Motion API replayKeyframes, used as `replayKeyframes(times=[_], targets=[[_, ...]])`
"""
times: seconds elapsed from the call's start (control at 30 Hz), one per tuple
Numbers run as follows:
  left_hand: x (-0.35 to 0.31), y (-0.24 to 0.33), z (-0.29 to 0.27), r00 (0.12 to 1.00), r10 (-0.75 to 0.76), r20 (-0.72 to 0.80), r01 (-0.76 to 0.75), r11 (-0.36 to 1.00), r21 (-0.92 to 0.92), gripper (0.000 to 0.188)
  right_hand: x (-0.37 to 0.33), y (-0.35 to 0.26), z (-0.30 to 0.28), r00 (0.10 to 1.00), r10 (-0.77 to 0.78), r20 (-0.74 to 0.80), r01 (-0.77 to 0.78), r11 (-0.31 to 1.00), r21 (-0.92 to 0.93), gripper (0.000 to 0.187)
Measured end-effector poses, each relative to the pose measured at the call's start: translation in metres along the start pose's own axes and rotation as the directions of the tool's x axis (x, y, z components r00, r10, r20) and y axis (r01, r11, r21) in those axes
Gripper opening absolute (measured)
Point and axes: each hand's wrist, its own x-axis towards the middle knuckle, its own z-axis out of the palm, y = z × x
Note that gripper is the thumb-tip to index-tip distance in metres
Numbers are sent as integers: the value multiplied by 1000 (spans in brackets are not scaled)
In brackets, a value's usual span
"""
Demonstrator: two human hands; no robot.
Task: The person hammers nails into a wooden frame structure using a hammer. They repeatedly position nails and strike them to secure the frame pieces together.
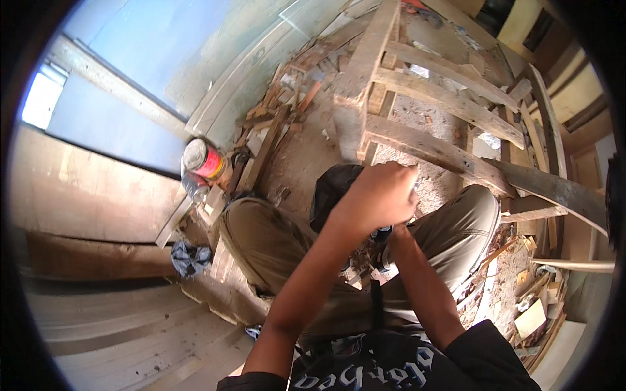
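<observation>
Had, at the left, a crumpled dark plastic bag point(190, 259) beside wooden panelling point(98, 171), with a red-labelled can point(213, 163) farther up, both near the wall, perhaps out of the way. Faced splintered wood scraps point(266, 151) just right of the can, heaped along the wall's foot, probably for the same reason. Spread both knees, in tan trousers point(261, 241), wide apart, apparently to make room for the hands. Had a dark rounded object point(331, 192) between the knees, just left of the left hand point(381, 199), too shadowed to identify. Curled that hand into a tight fist above the other, perhaps for firm hold; could not tell its contents. Tucked the right hand point(397, 236) underneath, mostly hidden, possibly for support from below; could not tell its grip. Had, farther right, a slatted wooden frame point(430, 150) and, lower down, loose offcuts point(531, 319), perhaps within easy reach.
</observation>
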Motion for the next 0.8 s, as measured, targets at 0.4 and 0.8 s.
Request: replayKeyframes(times=[0.4, 0.8], targets=[[-18, -7, 9, 963, -202, 176, 194, 979, 63, 36, -79, -22, 48, 955, -265, 132, 186, 884, 429, 72], [0, -77, 124, 924, 359, 133, -375, 775, 508, 53, -80, -48, 29, 911, -397, 111, 332, 865, 376, 67]])
